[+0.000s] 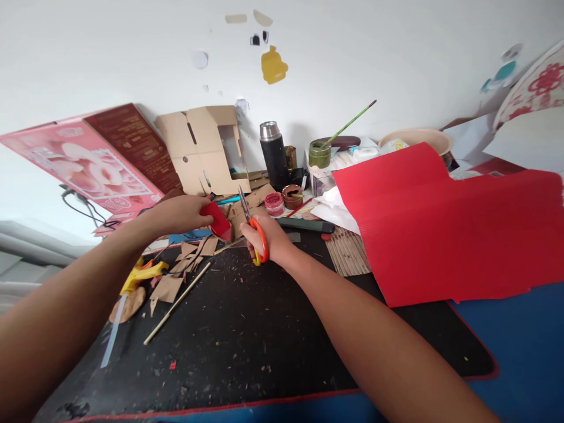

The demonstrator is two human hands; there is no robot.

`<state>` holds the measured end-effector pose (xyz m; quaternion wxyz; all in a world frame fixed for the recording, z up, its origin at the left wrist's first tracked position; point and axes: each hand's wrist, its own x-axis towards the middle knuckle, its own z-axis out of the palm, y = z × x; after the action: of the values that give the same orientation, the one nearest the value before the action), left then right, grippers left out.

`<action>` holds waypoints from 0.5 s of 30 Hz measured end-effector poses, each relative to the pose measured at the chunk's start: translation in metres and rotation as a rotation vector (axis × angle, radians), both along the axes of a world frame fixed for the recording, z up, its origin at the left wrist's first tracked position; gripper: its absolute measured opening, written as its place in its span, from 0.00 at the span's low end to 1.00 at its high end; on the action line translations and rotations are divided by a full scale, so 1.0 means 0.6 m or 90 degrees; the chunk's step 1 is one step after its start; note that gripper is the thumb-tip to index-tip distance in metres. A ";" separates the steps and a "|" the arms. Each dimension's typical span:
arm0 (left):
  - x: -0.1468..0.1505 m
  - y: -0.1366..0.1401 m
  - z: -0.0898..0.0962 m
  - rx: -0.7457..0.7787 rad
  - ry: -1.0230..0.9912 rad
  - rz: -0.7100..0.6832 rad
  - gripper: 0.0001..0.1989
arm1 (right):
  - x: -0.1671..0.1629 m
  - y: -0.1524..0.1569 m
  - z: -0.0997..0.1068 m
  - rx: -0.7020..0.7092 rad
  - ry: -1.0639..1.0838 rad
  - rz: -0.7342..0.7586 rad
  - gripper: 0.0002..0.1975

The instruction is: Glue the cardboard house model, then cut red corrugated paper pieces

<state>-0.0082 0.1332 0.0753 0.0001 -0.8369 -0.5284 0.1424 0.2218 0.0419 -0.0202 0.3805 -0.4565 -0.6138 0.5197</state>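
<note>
My left hand is closed on a small folded piece of red cardboard, held over the back part of the black mat. Just to its right, my right hand grips a pair of scissors by the orange and yellow handles. The blades point up and away, apart from the red piece, and look nearly closed. Behind both hands lie scraps of brown cardboard. A large sheet of red cardboard rests to the right of my right forearm.
A yellow glue gun and a thin wooden stick lie on the left of the black mat. At the back stand a black thermos, a jar of green paint, a pink paint pot and a cut cardboard box.
</note>
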 end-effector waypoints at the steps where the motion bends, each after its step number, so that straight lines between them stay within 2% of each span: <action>1: 0.002 -0.001 0.001 -0.003 0.008 0.009 0.24 | 0.000 0.000 0.000 0.000 -0.001 0.000 0.15; 8: 0.017 -0.011 0.013 -0.013 0.064 0.034 0.26 | 0.000 0.001 0.000 -0.005 -0.013 -0.002 0.16; 15: 0.023 -0.017 0.019 -0.014 0.044 0.048 0.21 | 0.001 0.002 0.000 0.011 -0.016 -0.002 0.16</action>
<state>0.0055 0.1231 0.0866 0.0036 -0.8109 -0.5578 0.1770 0.2223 0.0429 -0.0205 0.3773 -0.4605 -0.6222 0.5084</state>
